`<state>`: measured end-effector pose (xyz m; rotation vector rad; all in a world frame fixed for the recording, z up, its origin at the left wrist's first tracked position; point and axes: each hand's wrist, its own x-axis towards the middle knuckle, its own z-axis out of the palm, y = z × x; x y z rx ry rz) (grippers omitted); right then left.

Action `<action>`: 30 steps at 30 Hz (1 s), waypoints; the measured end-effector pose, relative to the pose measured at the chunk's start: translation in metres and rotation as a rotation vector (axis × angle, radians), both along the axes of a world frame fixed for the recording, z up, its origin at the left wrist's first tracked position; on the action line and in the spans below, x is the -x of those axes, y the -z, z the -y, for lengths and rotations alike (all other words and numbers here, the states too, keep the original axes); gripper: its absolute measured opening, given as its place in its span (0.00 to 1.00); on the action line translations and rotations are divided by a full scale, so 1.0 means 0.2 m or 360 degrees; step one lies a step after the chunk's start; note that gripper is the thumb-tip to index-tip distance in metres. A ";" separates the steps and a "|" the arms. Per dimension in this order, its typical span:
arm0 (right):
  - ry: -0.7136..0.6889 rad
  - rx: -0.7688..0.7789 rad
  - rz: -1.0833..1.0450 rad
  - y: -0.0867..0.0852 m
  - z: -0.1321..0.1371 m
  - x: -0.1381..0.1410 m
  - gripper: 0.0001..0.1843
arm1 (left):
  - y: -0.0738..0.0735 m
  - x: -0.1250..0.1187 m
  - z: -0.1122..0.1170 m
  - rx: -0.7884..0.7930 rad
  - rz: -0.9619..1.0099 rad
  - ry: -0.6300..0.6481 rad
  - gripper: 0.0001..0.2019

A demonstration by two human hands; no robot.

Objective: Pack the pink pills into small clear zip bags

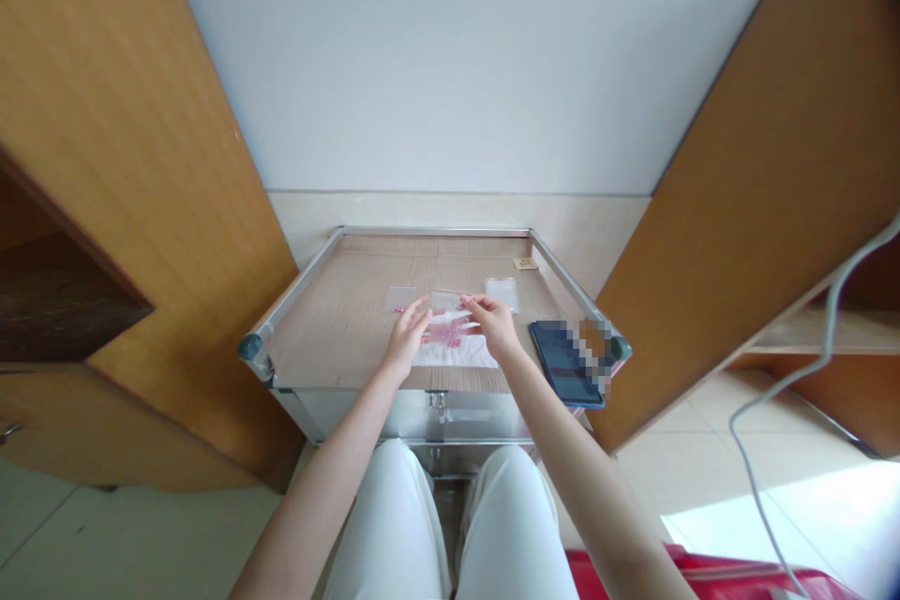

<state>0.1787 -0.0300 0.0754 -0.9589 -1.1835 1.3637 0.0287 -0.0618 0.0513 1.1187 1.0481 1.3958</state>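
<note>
My left hand (406, 335) and my right hand (494, 322) are raised just above a metal-edged table (295, 295). Between their fingertips they pinch a small clear plastic bag (450, 302), one hand at each side of it. Under the hands lies a white sheet (454, 354) with a heap of small pink pieces (444, 334) on it. Another small clear bag (400, 297) lies left of my left hand, and a third (502, 291) lies beyond my right hand.
A dark phone or tablet (564, 364) lies at the table's right front corner. A small tan tag (524, 263) sits at the back right. Wooden cabinet panels (133, 159) flank both sides. A white cable (787, 384) hangs on the right.
</note>
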 end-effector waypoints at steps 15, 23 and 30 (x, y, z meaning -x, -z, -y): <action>-0.0052 0.0153 -0.0112 0.02 0.05 0.14 0.18 | 0.05 -0.16 0.04 -0.0641 -0.0983 -0.0936 0.34; -0.0096 0.0037 -0.0152 0.04 0.02 0.13 0.22 | 0.05 -0.11 0.00 -0.0703 -0.1119 -0.1004 0.29; 0.0336 -0.0107 0.0089 0.27 -0.07 -0.06 0.22 | 0.01 0.15 -0.23 -0.0355 -0.1538 -0.1124 0.30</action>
